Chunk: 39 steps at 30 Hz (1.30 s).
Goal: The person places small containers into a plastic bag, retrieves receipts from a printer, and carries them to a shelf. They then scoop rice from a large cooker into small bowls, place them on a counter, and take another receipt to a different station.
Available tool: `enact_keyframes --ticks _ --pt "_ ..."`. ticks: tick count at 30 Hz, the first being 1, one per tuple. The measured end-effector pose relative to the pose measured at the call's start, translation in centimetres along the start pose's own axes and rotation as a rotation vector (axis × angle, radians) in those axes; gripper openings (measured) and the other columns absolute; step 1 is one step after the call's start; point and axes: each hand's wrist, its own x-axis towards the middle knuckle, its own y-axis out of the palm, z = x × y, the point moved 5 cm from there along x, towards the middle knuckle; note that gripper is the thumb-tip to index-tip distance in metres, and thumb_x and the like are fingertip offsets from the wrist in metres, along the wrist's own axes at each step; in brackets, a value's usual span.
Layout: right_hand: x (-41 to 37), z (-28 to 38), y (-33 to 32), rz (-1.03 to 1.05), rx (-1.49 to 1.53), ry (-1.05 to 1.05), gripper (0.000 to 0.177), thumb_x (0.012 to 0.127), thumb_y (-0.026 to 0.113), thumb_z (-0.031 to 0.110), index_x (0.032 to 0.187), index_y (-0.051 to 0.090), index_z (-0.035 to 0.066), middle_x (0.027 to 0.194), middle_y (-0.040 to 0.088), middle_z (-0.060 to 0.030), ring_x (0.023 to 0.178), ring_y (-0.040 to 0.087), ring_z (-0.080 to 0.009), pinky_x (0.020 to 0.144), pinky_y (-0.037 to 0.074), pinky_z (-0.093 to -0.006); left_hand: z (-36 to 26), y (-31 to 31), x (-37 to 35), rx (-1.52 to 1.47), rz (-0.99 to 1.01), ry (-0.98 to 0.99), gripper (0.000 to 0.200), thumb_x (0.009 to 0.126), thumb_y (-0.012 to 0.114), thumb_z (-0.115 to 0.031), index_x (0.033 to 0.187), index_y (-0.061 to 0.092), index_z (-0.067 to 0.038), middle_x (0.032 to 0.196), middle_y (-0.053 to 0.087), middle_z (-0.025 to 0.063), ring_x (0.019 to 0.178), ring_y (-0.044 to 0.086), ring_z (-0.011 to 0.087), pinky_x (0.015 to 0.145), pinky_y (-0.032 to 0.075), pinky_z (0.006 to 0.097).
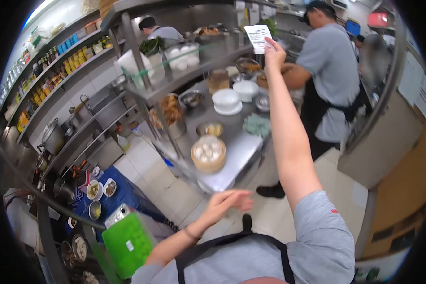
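A white printed slip of paper (257, 39) is held up between the fingers of my right hand (274, 53), with that arm stretched far forward over the steel table's right side. My left hand (229, 203) hangs in front of my body, blurred, its fingers apart and nothing in them. Beyond it, near the steel table's (222, 179) front edge, stands a round bamboo steamer (208, 154) with several pale pieces inside. Behind the steamer are a metal bowl (209, 128), stacked white bowls (227, 101) and a green cloth (256, 125).
A co-worker (329, 66) in a black cap stands at the table's right; another person (162, 31) is at the back. Shelves of jars (64, 66) line the left wall. A green lid or board (128, 244) and small bowls (94, 190) are at lower left.
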Motion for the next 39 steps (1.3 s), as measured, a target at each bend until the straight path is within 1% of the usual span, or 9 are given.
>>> enact_keyframes --ticks 2,10,18,21,25,27,33,37,39 --pt "6.2 -5.1 2.9 0.084 0.351 0.394 0.032 0.069 0.049 -0.014 0.093 0.065 0.001 0.076 0.061 -0.0037 0.061 0.053 -0.0112 0.056 0.041 -0.0199 1.2 -8.2 0.9 0.189 -0.298 -0.037 0.031 0.091 0.042 -0.017 0.114 0.049 0.003 0.101 0.059 0.0128 0.089 0.059 0.0176 0.079 0.047 0.0288" --pt "24.2 -25.7 13.9 0.216 0.432 0.543 0.034 0.069 0.045 -0.015 0.095 0.062 -0.001 0.09 0.061 -0.0124 0.068 0.055 -0.0147 0.055 0.044 -0.0221 16.6 -20.6 -14.0 0.181 -1.41 -0.452 0.019 0.08 0.058 -0.014 0.092 0.059 0.002 0.071 0.061 0.0062 0.059 0.055 0.0108 0.05 0.044 0.0221" --pt "31.1 -26.4 20.1 0.296 0.273 0.356 0.033 0.073 0.046 -0.005 0.103 0.059 -0.001 0.103 0.059 -0.0077 0.073 0.054 -0.0122 0.061 0.043 -0.0222 23.3 -13.2 -15.7 0.312 -1.513 -0.53 0.029 0.08 0.058 -0.025 0.096 0.061 -0.001 0.07 0.061 0.0056 0.057 0.052 0.0112 0.051 0.042 0.0255" --pt "28.7 -25.7 17.7 0.142 0.336 0.292 0.03 0.073 0.052 -0.004 0.102 0.059 -0.001 0.101 0.059 -0.0089 0.08 0.054 -0.0145 0.068 0.043 -0.0243 25.0 -12.9 -14.4 0.184 -1.571 -0.5 0.027 0.08 0.058 -0.021 0.097 0.059 0.001 0.073 0.061 0.0063 0.059 0.054 0.012 0.052 0.044 0.0249" --pt "22.8 -23.5 11.2 -0.518 0.428 0.1 0.02 0.063 0.058 -0.014 0.076 0.058 0.0 0.072 0.054 -0.0057 0.069 0.053 -0.0149 0.068 0.044 -0.0259 20.5 -11.0 -9.3 0.212 -1.624 -0.522 0.025 0.08 0.058 -0.013 0.1 0.055 0.002 0.08 0.061 0.0084 0.062 0.058 0.0132 0.055 0.047 0.0237" --pt "18.8 -21.2 9.6 -0.487 0.599 0.082 0.023 0.059 0.055 -0.018 0.063 0.05 0.004 0.064 0.05 -0.0037 0.067 0.053 -0.0156 0.068 0.046 -0.0302 18.7 -10.3 -7.5 0.226 -1.653 -0.55 0.024 0.081 0.058 -0.013 0.1 0.056 0.002 0.079 0.061 0.0079 0.062 0.058 0.0127 0.055 0.047 0.0239" --pt "-3.4 -3.5 12.6 0.352 1.468 0.042 0.031 0.063 0.051 0.003 0.046 0.027 0.012 0.047 0.024 0.0001 0.046 0.02 -0.0115 0.047 0.016 -0.0259 17.6 -7.3 -8.6 0.505 -1.673 -0.35 0.027 0.079 0.06 -0.022 0.096 0.06 0.0 0.078 0.063 0.0071 0.069 0.058 0.0131 0.063 0.047 0.0272" --pt "-29.5 7.2 11.5 1.171 1.638 0.634 0.021 0.07 0.047 0.006 0.052 0.038 0.009 0.046 0.026 0.0 0.045 0.023 -0.0117 0.047 0.021 -0.0269 11.1 0.0 -10.8 0.677 -1.949 -0.112 0.031 0.083 0.056 -0.023 0.106 0.055 -0.002 0.097 0.06 0.0084 0.087 0.057 0.0139 0.075 0.047 0.0289" --pt "-43.4 11.5 6.3 1.511 1.326 1.305 0.012 0.079 0.044 0.009 0.07 0.05 0.004 0.053 0.033 -0.0011 0.049 0.028 -0.0101 0.048 0.024 -0.0263 7.1 6.3 -12.9 0.89 -2.118 -0.073 0.033 0.082 0.056 -0.023 0.108 0.054 -0.004 0.106 0.056 0.0131 0.096 0.056 0.0231 0.081 0.045 0.0327"
